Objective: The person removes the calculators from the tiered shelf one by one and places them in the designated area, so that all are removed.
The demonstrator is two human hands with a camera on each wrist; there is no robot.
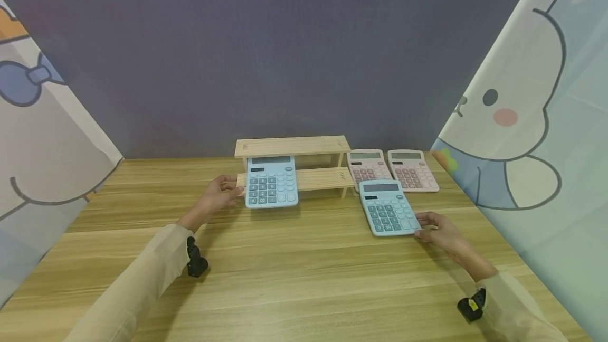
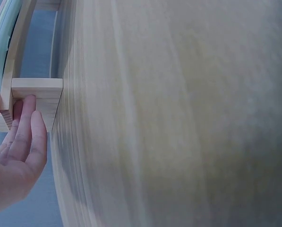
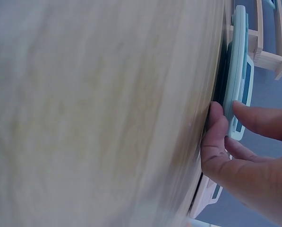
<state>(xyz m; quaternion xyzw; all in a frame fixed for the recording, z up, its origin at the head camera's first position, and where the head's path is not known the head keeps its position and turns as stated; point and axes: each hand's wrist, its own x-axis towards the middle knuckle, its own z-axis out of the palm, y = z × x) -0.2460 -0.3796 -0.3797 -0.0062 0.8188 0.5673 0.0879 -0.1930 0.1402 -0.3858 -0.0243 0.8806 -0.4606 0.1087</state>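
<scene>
My left hand [image 1: 217, 198] grips the left end of the lower shelf of a small two-tier wooden rack [image 1: 292, 146], thumb above the board and fingers beneath, as the left wrist view shows. On that shelf a light-blue calculator [image 1: 272, 186] leans back, keys facing me, its top edge behind the upper board. To the right, my right hand [image 1: 442, 235] pinches another light-blue calculator [image 1: 391, 210] by its lower right corner. In the right wrist view the thumb lies on the face of this calculator [image 3: 237, 71] and fingers reach under it, close over the table.
Two pink calculators [image 1: 412, 169] sit side by side right of the rack; the held blue one partly covers the left one. A dark grey wall panel [image 1: 294, 57] stands behind the wood-grain table [image 1: 285, 278]. Cartoon-printed curtains [image 1: 518, 120] flank both sides.
</scene>
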